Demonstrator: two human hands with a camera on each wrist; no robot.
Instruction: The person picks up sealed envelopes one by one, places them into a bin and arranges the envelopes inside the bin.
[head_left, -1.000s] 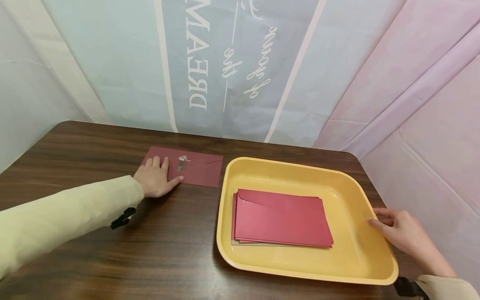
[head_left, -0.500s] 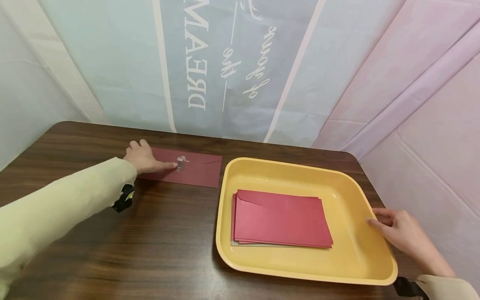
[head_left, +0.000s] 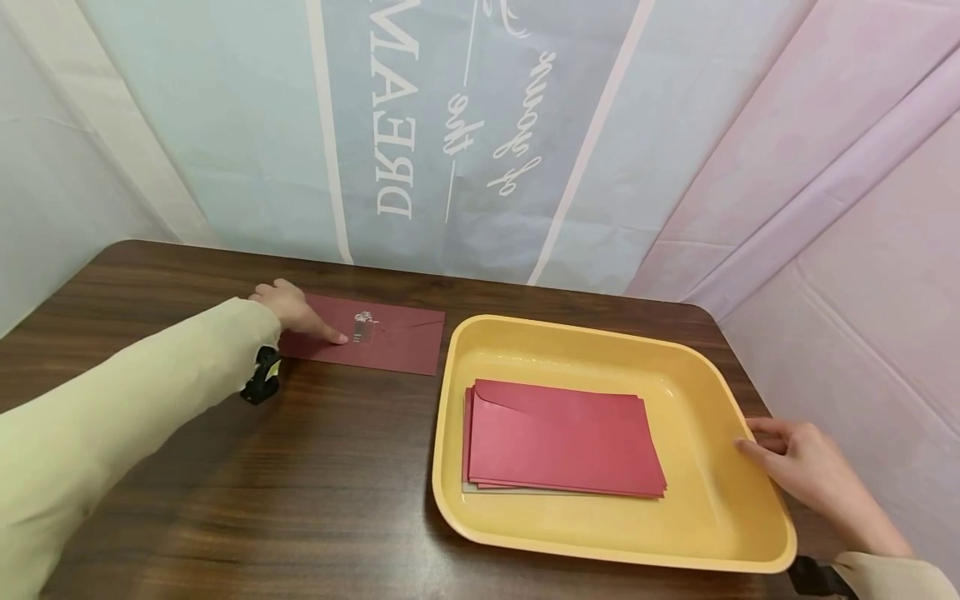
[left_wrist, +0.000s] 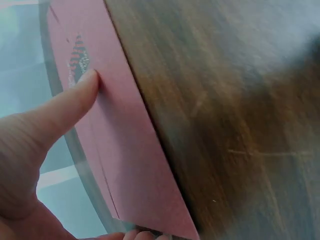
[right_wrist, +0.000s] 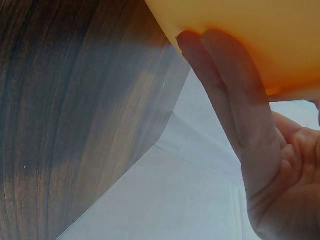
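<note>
A dark red envelope (head_left: 405, 337) with a printed or stickered mark on its flap lies flat at the table's back, left of the tray. My left hand (head_left: 294, 313) is at its left end. In the left wrist view the thumb (left_wrist: 75, 102) lies on top by the mark, while the other fingertips (left_wrist: 145, 235) curl at the envelope's short edge, partly hidden. My right hand (head_left: 813, 468) grips the right wall of a yellow plastic tray (head_left: 716, 500), thumb inside and fingers against the outside. A stack of red envelopes (head_left: 562, 437) lies in the tray.
Below the red stack, a pale edge of paper or card shows. The dark wooden table (head_left: 315, 500) ends at a printed cloth backdrop (head_left: 262, 125) behind and pale cloth on both sides.
My left hand has gone from lying flat on the envelope to its left end, with the thumb pointing right over the top. The envelope, tray and right hand look unmoved.
</note>
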